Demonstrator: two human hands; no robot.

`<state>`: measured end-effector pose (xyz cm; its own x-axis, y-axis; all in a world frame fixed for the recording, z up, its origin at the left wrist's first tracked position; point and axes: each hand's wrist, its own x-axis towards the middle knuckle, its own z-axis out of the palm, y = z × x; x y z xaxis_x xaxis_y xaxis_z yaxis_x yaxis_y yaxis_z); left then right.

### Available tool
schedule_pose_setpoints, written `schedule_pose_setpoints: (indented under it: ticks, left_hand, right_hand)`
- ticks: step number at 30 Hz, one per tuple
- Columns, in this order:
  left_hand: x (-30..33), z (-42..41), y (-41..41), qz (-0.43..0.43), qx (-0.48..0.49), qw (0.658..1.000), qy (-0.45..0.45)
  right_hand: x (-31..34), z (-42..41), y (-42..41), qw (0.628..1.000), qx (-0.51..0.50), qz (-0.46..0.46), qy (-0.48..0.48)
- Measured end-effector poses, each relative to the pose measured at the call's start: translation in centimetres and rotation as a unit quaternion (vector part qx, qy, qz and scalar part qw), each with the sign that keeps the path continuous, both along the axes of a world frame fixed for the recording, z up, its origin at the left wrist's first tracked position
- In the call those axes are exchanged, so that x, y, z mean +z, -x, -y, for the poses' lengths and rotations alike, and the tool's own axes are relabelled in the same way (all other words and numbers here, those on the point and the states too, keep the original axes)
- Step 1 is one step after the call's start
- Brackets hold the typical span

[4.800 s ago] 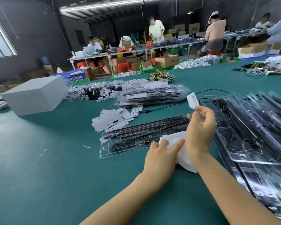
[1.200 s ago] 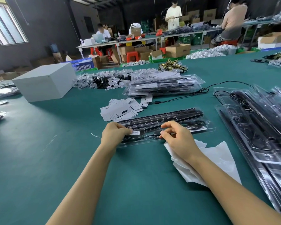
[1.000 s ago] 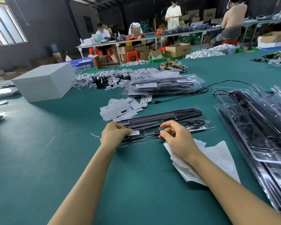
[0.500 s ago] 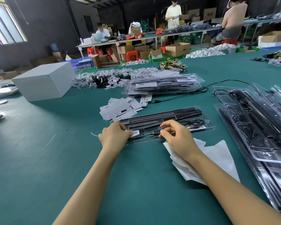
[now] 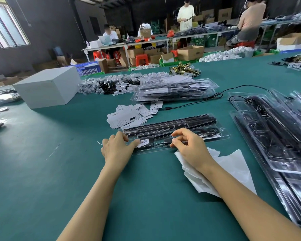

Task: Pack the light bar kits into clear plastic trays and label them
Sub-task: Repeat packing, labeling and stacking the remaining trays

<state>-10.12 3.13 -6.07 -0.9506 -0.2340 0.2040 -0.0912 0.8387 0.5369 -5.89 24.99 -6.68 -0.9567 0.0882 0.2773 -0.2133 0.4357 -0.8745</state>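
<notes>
A green table [image 5: 42, 180] filled most of the frame, running from the bottom edge to the workbenches across the top. At the right edge lay a large spread of clear plastic trays [image 5: 276, 140] holding black bars and coiled cables, overlapping one another. A white box [image 5: 47, 86] stood at the upper left of the table. Above centre sat a stack of packed trays [image 5: 175, 90], with a heap of small bagged parts [image 5: 111, 83] just to its left and a black cable [image 5: 215, 96] trailing off its right side. Below that stack lay a loose pile of white paper cards [image 5: 129, 115].

At the centre of the frame lay the light bar kit tray [image 5: 198, 126], flat on the table, its long side running left to right. White backing paper [image 5: 233, 169] lay just below its right part, partly under the right forearm. The left hand [image 5: 116, 148] rested at the tray's left end, fingers curled over its edge and thumb pressing flat on the barcode label [image 5: 143, 142]. The right hand [image 5: 189, 145] sat on the tray's middle front edge, fingers bent, pinching that rim between thumb and forefinger.
</notes>
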Motion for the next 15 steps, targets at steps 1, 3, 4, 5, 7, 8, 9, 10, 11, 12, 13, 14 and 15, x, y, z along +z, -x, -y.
schedule_pose_setpoints:
  ticks: [1,3,4,5,7,8,9,10,11,12,13,14,15]
  left_hand:
    - [-0.3,0.3,0.0,-0.016,-0.004,0.999,-0.037]
    - [-0.6,0.7,0.0,-0.04,-0.008,0.994,-0.098]
    - [-0.7,0.7,0.0,-0.045,-0.005,0.994,-0.098]
    - [-0.8,0.6,-0.1,-0.051,0.0,0.995,-0.08]
    - [-0.8,0.2,-0.4,-0.097,0.013,0.995,-0.025]
    - [-0.8,-0.2,-0.7,-0.138,0.003,0.99,0.009]
    - [-0.7,-0.8,-1.1,-0.171,-0.022,0.983,0.056]
    - [-0.7,-1.4,-1.6,-0.175,-0.057,0.976,0.119]
    - [-0.7,-2.2,-2.0,-0.148,-0.093,0.968,0.179]
    - [-0.8,-3.0,-2.4,-0.098,-0.128,0.961,0.222]
    - [-1.1,-3.7,-2.6,-0.043,-0.157,0.956,0.244]
    - [-1.5,-4.2,-2.6,0.005,-0.177,0.951,0.252]
    - [-1.8,-4.5,-2.6,0.038,-0.19,0.948,0.253]
  right_hand:
    - [0.0,0.0,0.0,1.0,-0.001,0.001,-0.002]
    - [0.0,0.0,-0.1,1.0,-0.001,0.001,-0.002]
    - [0.0,0.0,-0.1,1.0,-0.002,0.002,-0.001]
    - [0.1,0.0,-0.1,1.0,-0.002,0.002,-0.002]
    - [0.1,0.0,-0.1,1.0,-0.001,0.003,-0.002]
    - [0.2,0.0,-0.1,1.0,0.0,0.002,-0.003]
    - [0.2,0.0,-0.1,1.0,0.0,0.001,-0.004]
    - [0.2,0.0,-0.1,1.0,0.0,0.0,-0.005]
    - [0.2,0.0,-0.2,1.0,0.0,-0.001,-0.005]
    - [0.2,0.1,-0.2,1.0,0.0,-0.002,-0.003]
    - [0.2,0.1,-0.2,1.0,-0.001,-0.002,0.0]
    - [0.2,0.0,-0.2,1.0,-0.002,-0.002,0.003]
    - [0.2,0.0,-0.2,1.0,-0.003,-0.001,0.005]
